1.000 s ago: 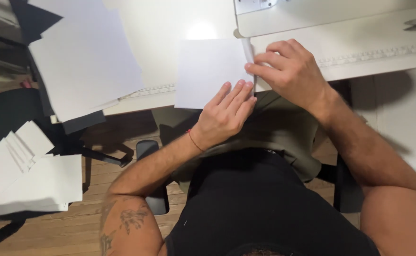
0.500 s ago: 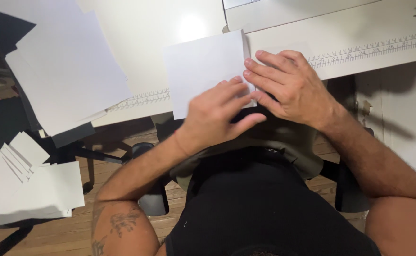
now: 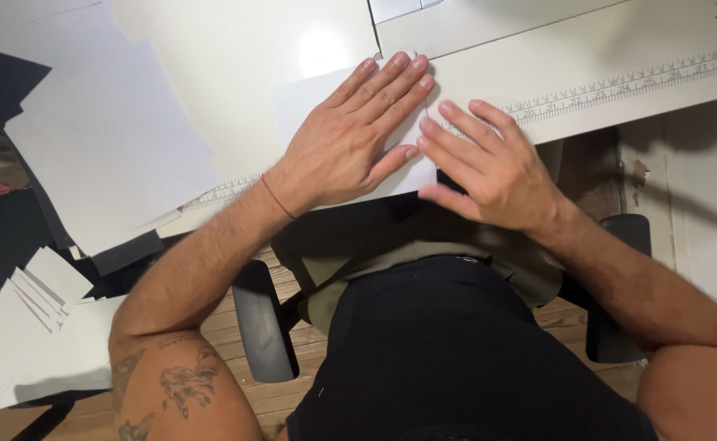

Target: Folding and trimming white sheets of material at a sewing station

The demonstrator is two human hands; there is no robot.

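The left hand (image 3: 350,143) lies flat, fingers spread, pressing a white rectangular paper sheet (image 3: 305,102) onto the white tabletop (image 3: 236,49); the right hand (image 3: 489,163) (also open, gripping nothing) presses its near edge.

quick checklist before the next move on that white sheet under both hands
1. Left hand flat on the white sheet: ok, palm and fingers spread on it.
2. Right hand on the sheet's right edge: ok, fingertips press there.
3. Sheet supported by the white table: ok for most of it; its near edge lies at the table's front edge.
4. Crease or edges lined up: cannot tell, the hands cover that part.
5. Ruler strip along the table edge readable beside the sheet: ok to the right of the hands.
6. Loose stack of paper apart from the sheet: ok, it lies off to the left.
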